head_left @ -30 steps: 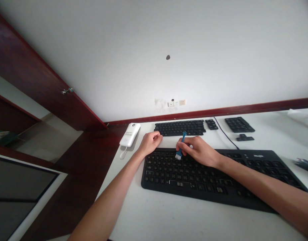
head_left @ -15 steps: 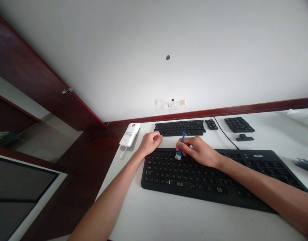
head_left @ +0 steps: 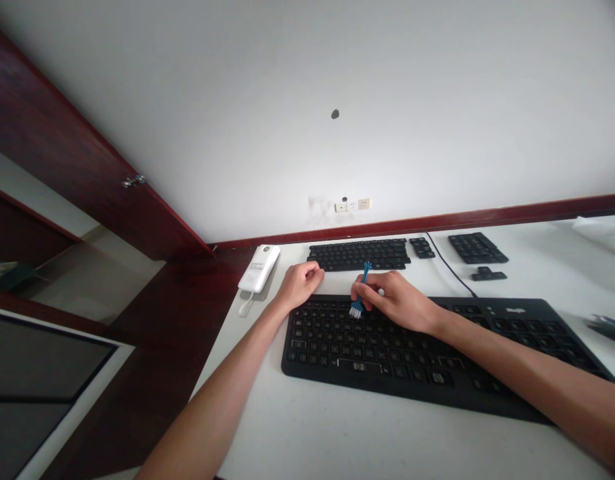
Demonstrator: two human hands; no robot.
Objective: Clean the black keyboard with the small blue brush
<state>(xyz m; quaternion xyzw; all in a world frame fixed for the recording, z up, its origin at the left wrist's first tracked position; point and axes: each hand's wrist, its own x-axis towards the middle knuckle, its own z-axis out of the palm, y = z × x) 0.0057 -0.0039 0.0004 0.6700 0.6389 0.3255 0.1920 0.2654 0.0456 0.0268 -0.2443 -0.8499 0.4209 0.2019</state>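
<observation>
A large black keyboard (head_left: 412, 350) without keycaps lies on the white table (head_left: 337, 433) in front of me. My right hand (head_left: 395, 300) holds a small blue brush (head_left: 360, 293) with white bristles, bristles down on the keyboard's upper rows. My left hand (head_left: 300, 283) is closed in a loose fist and rests at the keyboard's top left corner, holding nothing that I can see.
Rows of removed black keycaps (head_left: 360, 255) lie behind the keyboard, with smaller groups (head_left: 477, 248) to the right. A black cable (head_left: 450, 270) runs between them. A white device (head_left: 259, 268) sits at the table's left edge. Dark objects (head_left: 607, 328) lie far right.
Almost nothing has changed; the brush and my right hand have shifted only slightly on the upper rows of the keyboard.
</observation>
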